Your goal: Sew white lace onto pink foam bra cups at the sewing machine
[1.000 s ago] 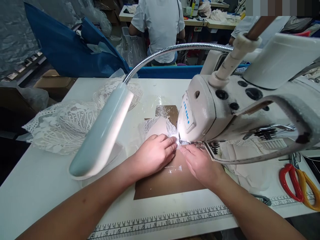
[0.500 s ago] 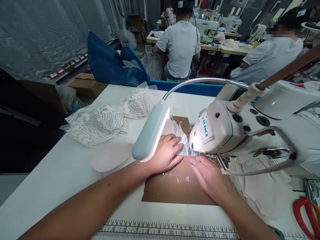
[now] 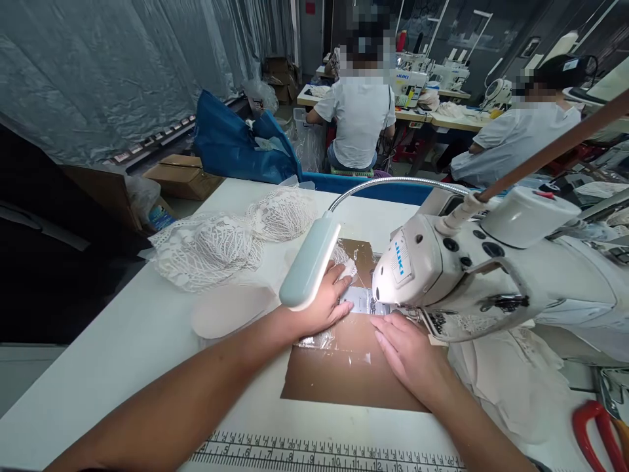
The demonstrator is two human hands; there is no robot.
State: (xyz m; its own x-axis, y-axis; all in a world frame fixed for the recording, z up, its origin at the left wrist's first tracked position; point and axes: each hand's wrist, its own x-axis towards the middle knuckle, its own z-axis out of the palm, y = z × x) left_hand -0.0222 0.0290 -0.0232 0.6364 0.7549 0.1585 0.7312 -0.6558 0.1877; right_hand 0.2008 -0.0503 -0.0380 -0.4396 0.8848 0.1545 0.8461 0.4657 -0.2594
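Observation:
My left hand (image 3: pixel 322 305) lies with its fingers spread on a piece of white lace fabric (image 3: pixel 348 267), left of the sewing machine's needle area. Part of that fabric is hidden behind the lamp head (image 3: pixel 309 262). My right hand (image 3: pixel 403 341) rests flat on the brown sheet (image 3: pixel 344 377), its fingertips just in front of the machine head (image 3: pixel 407 262), and nothing shows in it. Between the hands the metal plate (image 3: pixel 361 301) of the machine is visible. The needle itself cannot be made out.
Lace cups (image 3: pixel 206 246) and a smooth beige pad (image 3: pixel 230 309) lie on the left. Pale fabric pieces (image 3: pixel 511 373) and red-handled scissors (image 3: pixel 592 426) are at the right. A ruler strip (image 3: pixel 319 455) runs along the front edge. Two people sit beyond the table.
My left hand has drawn slightly left and away from the needle area with the lace fabric, uncovering more of the metal plate. My right hand stays nearly in place. The camera view has tilted up.

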